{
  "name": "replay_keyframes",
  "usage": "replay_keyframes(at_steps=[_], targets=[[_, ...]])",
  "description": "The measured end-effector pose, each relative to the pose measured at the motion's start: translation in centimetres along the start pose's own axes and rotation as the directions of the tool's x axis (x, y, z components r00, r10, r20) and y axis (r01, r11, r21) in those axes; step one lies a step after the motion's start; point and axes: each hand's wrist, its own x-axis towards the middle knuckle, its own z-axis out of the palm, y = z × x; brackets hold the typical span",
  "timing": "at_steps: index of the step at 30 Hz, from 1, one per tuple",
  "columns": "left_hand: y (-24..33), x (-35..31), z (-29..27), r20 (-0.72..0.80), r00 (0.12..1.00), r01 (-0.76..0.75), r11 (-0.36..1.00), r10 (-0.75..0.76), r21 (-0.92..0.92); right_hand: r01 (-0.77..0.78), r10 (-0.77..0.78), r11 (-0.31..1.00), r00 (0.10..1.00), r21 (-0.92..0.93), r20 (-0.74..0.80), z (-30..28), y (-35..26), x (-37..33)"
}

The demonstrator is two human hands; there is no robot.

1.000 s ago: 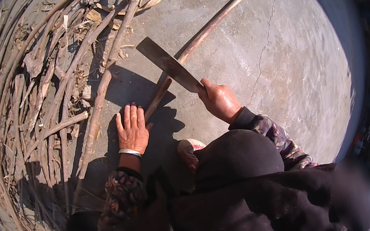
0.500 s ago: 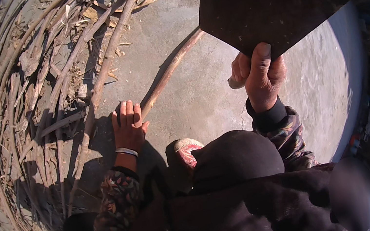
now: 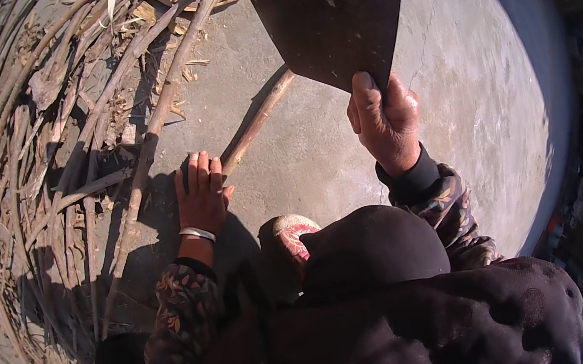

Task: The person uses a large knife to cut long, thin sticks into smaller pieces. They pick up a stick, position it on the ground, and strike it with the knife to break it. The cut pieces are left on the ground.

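1 stick, diag, axis away-rt

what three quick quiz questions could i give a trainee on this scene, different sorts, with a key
1. Which hand holds the dark, broad blade?
2. True or false: every part of the long stick that reaches out from the left hand can be seen in this view.
3. Where does the pile of sticks lie? a) to the person's left; b) to the person's right; c) on top of the blade

Key:
1. The right hand.
2. False: the blade hides its middle stretch.
3. a
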Motion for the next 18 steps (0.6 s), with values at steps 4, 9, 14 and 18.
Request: replay_keyframes(at_steps=[4, 9, 14, 18], targets=[[0.1, -0.1, -0.2, 0.022, 1.000, 0.000, 1.000, 0.000, 0.012, 0.114, -0.070, 0.928, 0.989, 0.353, -0.134, 0.1, -0.4, 0.6], [0.6, -0.5, 0.6, 0.048, 0.999, -0.007, 0.997, 0.003, 0.078, -0.073, 0.266, 0.839, 0.920, -0.539, 0.289, 4.0, 5.4, -1.7], [0.6, -0.7, 1.0, -0.062, 0.998, -0.002, 0.999, -0.001, -0.038, -0.111, 0.149, 0.962, 0.979, -0.251, 0.137, 1.3, 2.6, -0.8], [0.7, -0.5, 0.6, 0.031, 0.999, 0.025, 1.000, -0.024, -0.014, -0.022, 0.074, 0.939, 0.987, 0.343, -0.139, -0.9, -0.9, 0.8]])
